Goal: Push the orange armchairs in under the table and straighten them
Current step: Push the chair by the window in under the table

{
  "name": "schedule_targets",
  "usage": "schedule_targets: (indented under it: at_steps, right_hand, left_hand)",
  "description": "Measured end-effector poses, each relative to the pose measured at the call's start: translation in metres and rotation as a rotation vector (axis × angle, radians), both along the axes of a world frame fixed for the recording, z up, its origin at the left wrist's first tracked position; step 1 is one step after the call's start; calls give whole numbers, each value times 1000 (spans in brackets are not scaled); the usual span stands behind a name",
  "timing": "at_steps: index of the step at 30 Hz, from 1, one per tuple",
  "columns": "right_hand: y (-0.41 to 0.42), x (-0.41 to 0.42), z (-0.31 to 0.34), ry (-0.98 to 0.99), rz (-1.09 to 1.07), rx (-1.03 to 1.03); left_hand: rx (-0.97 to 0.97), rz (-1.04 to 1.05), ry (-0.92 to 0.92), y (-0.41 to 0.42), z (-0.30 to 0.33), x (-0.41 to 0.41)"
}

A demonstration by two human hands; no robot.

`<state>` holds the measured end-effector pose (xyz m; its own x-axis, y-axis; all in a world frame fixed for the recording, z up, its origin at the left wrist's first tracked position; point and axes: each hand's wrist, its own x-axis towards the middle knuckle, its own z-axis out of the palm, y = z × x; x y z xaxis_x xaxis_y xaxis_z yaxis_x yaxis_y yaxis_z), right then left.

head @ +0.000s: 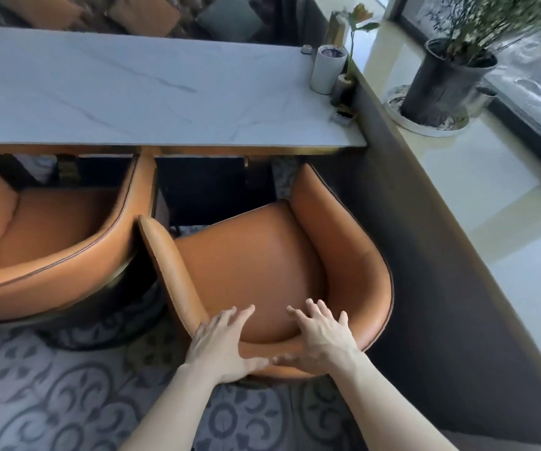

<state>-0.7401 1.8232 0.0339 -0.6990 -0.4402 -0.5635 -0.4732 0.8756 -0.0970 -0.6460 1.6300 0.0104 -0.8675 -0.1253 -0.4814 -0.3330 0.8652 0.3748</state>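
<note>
Two orange armchairs face a white marble table (132,89). The right armchair (256,252) stands turned a little, its seat short of the table edge. My left hand (223,346) and my right hand (321,340) both rest over the top of its curved backrest, fingers spread on the inner side and thumbs on the outer side. The left armchair (48,242) sits beside it, its armrest reaching the table's front edge, and its left part is cut off by the frame.
A dark low wall (425,255) runs close along the right armchair's right side. A white cup (327,70) and small items stand at the table's right end. A black potted plant (445,83) stands on the pale ledge. Patterned grey floor (67,385) lies below.
</note>
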Motion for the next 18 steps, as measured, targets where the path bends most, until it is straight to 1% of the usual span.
schedule_targets:
  at_steps: [4, 9, 13, 18]
  right_hand:
    - [27, 6, -23, -25, 61, 29]
    - [50, 9, -41, -6, 121, 37]
    - [64, 5, -56, 82, 170, 6]
    - [68, -5, -73, 135, 247, -2]
  left_hand:
    - [43, -1, -15, 25, -23, 8]
    - [49, -26, -31, 44, -48, 11]
    - [33, -38, -33, 54, -69, 11]
    - [10, -5, 39, 61, -85, 13]
